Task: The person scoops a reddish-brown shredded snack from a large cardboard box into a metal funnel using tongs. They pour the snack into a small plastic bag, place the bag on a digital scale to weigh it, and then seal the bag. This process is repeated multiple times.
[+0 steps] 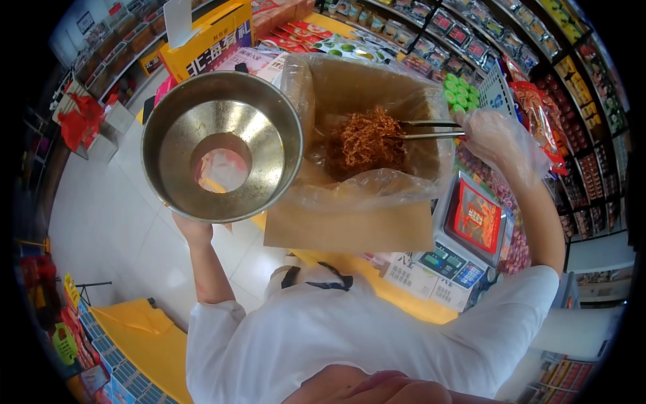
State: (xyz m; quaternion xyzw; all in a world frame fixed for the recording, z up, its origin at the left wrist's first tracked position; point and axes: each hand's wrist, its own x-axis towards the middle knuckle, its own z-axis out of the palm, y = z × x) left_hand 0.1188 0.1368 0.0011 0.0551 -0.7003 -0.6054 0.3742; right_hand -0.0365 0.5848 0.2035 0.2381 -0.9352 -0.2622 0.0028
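Note:
A wide steel funnel [257,126] is held up on the left, its mouth facing me. My left hand [194,231] grips it from below; the fingers are mostly hidden under the rim. Something pale pink and white shows through the funnel's hole, too unclear to name. My right hand [497,139], in a clear plastic glove, holds a pair of metal tongs [434,135]. Their tips reach into a clump of reddish-brown shredded food [371,136] inside a cardboard box [348,227]. Clear plastic sheeting [373,187] lines that box and folds over its rim.
Right of the box, a digital scale [441,245] carries a red food packet [478,214]. Green-capped containers [460,93] and a pale plastic basket [497,91] stand beyond it. A yellow gift box [212,43] is behind the funnel. Stocked shelves [504,40] curve along the right.

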